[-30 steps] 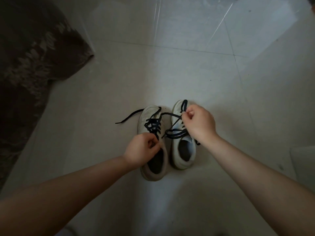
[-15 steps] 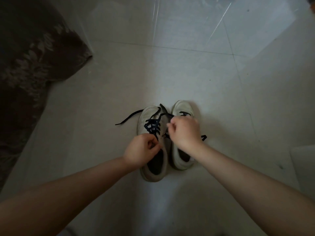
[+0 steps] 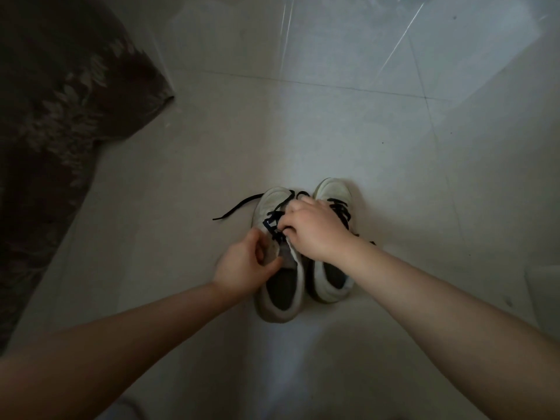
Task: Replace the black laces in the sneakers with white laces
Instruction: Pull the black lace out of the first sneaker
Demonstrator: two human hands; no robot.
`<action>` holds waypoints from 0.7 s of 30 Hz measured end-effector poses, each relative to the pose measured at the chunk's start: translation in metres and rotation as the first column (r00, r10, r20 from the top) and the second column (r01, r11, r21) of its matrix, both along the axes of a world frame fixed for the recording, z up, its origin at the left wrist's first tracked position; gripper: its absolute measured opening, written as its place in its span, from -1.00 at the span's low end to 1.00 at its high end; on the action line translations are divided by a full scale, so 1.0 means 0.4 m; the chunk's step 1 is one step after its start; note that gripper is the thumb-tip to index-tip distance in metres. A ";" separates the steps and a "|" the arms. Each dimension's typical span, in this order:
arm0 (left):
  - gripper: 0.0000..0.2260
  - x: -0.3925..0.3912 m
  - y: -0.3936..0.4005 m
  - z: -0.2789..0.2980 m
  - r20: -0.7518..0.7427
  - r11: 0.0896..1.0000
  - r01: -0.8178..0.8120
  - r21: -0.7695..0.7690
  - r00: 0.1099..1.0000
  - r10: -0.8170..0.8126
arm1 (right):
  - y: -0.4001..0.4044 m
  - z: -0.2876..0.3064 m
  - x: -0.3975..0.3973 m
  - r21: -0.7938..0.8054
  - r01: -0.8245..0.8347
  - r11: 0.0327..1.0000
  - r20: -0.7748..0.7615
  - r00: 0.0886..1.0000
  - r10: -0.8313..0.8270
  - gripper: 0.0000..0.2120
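Observation:
Two white sneakers stand side by side on the tiled floor, toes pointing away from me. The left sneaker (image 3: 280, 301) carries a black lace (image 3: 235, 209) whose loose end trails out to the left on the floor. The right sneaker (image 3: 331, 189) has black lacing (image 3: 342, 212) across its top. My left hand (image 3: 242, 265) pinches the left sneaker's tongue and collar edge. My right hand (image 3: 315, 230) reaches across over the left sneaker, its curled fingers hooked in that shoe's black lacing. No white laces are in view.
A dark patterned rug (image 3: 54, 122) covers the floor at the left. A pale object's edge (image 3: 545, 286) shows at the right border. The floor is light glossy tile (image 3: 333, 116) with grout lines.
My right hand has moved left from the right sneaker's lace over to the left sneaker's lacing. My left hand has shifted slightly on the left sneaker's tongue.

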State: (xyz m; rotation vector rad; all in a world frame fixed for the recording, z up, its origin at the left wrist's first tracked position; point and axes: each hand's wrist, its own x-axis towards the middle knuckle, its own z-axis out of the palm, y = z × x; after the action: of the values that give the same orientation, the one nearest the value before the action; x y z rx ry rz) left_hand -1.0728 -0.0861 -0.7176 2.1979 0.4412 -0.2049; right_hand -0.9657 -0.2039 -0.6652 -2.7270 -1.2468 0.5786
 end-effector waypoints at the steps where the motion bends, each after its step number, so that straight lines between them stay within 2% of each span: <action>1: -0.75 0.001 0.001 0.004 0.006 1.000 0.011 0.008 1.000 -0.011 | 0.007 -0.004 0.000 -0.013 -0.025 1.000 0.012 1.000 0.025 -0.77; 4: -0.81 0.003 0.004 0.010 0.022 0.999 0.040 0.017 0.999 -0.040 | 0.023 -0.007 0.002 -0.009 -0.081 0.997 0.037 0.996 0.081 -0.78; 9: -0.84 0.001 0.007 0.005 0.084 0.998 0.041 0.055 0.995 -0.045 | 0.046 -0.007 0.004 -0.106 -0.142 0.984 0.024 0.989 0.145 -0.79; 12: -0.84 -0.001 0.010 0.004 0.107 0.999 0.043 0.027 0.993 -0.045 | 0.041 -0.012 0.006 -0.147 -0.167 0.975 0.003 0.986 0.169 -0.75; 15: -0.90 0.006 0.014 0.010 0.114 0.997 0.072 0.017 0.991 -0.073 | 0.006 -0.010 0.012 -0.118 -0.102 0.988 0.010 0.995 0.104 -0.77; 19: -0.91 0.017 0.018 0.021 0.105 0.994 0.104 0.026 0.989 -0.107 | -0.031 -0.006 0.022 -0.095 0.088 0.992 -0.043 0.995 -0.092 -0.85; 21: -0.90 0.016 0.019 0.018 0.101 0.993 0.116 0.031 0.988 -0.118 | -0.027 -0.002 0.020 -0.078 0.091 0.993 -0.064 0.993 -0.096 -0.92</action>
State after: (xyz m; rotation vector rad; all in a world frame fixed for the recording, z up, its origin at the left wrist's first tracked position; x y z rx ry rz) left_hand -1.0664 -0.0785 -0.7102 2.2495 0.2590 -0.1490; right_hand -0.9575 -0.2146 -0.6661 -2.7830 -1.0969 0.7150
